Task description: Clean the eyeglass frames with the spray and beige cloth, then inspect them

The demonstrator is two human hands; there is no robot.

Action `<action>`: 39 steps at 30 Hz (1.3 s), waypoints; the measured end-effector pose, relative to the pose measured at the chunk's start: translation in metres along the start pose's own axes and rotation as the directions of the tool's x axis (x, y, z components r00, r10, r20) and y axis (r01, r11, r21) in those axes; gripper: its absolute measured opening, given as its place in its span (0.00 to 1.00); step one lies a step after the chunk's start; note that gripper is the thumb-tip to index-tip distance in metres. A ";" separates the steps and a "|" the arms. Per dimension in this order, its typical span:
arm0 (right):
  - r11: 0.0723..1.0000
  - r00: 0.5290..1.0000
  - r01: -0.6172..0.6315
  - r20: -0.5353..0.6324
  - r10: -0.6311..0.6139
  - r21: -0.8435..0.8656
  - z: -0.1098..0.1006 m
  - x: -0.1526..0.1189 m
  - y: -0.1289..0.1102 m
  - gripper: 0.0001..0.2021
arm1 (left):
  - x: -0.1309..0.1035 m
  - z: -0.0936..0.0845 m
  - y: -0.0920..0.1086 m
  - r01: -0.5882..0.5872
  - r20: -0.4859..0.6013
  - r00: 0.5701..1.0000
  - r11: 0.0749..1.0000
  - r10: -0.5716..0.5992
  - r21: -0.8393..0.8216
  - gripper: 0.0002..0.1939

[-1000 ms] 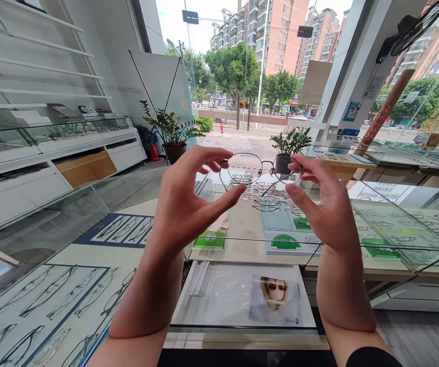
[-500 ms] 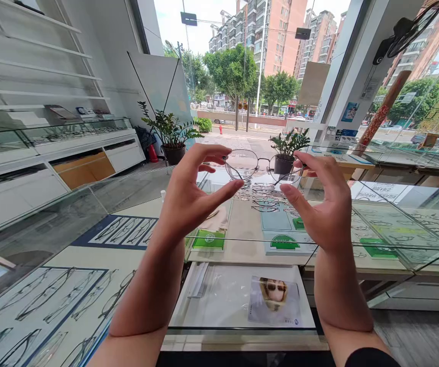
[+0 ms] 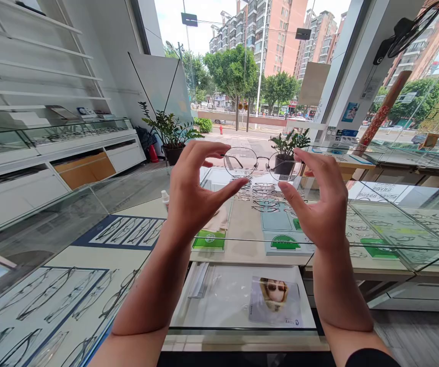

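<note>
A pair of thin dark-rimmed glasses (image 3: 262, 159) hangs in the air, held up in front of the window. The fingertips of my left hand (image 3: 200, 186) grip its left rim, with the thumb stretched just under the left lens. At the right rim, the fingers of my right hand (image 3: 321, 196) hold the other end, the thumb below the right lens. Both lenses are see-through, and a temple shows through the left one.
Below lies a glass display counter (image 3: 242, 250) with rows of glasses (image 3: 267, 191) and green cards (image 3: 209, 239). An open drawer (image 3: 219, 306) holds a leaflet (image 3: 275, 300). Framed trays (image 3: 44, 293) fill the left case. Potted plants (image 3: 171, 130) stand beyond.
The glasses have tilted slightly and shifted a little up and left. My left hand has moved slightly right, and my right hand slightly left.
</note>
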State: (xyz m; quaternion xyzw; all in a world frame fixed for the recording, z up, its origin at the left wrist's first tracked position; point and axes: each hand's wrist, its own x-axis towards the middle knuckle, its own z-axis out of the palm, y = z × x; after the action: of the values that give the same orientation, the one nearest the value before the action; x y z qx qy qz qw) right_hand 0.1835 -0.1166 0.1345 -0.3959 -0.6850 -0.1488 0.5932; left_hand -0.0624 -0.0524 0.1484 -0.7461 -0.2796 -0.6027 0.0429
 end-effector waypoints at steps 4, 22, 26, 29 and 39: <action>1.000 1.000 0.014 -0.018 -0.014 -0.011 0.001 0.000 0.000 0.24 | 0.000 0.000 0.001 -0.029 -0.020 0.999 1.000 0.029 -0.011 0.29; 0.991 0.970 -0.045 -0.231 0.073 0.128 0.007 -0.002 0.008 0.11 | -0.001 0.005 -0.013 -0.250 -0.158 0.958 0.967 0.241 -0.038 0.29; 0.995 0.956 -0.017 -0.289 0.046 0.102 0.007 -0.001 0.003 0.08 | 0.000 0.007 -0.016 -0.221 -0.163 0.965 0.972 0.206 -0.077 0.30; 0.990 0.951 0.003 -0.306 0.041 0.139 0.007 -0.002 0.001 0.06 | 0.002 0.009 -0.019 -0.236 -0.171 0.961 0.967 0.218 -0.094 0.30; 0.974 0.959 -0.055 -0.261 0.113 0.219 0.006 -0.001 0.006 0.07 | 0.003 0.008 -0.015 -0.369 -0.223 0.910 0.928 0.350 -0.047 0.31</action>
State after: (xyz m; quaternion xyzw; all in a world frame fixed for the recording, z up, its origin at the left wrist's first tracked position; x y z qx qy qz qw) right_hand 0.1838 -0.1095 0.1307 -0.3359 -0.5913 -0.1033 0.7259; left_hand -0.0617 -0.0350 0.1450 -0.7179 -0.1048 -0.6717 0.1498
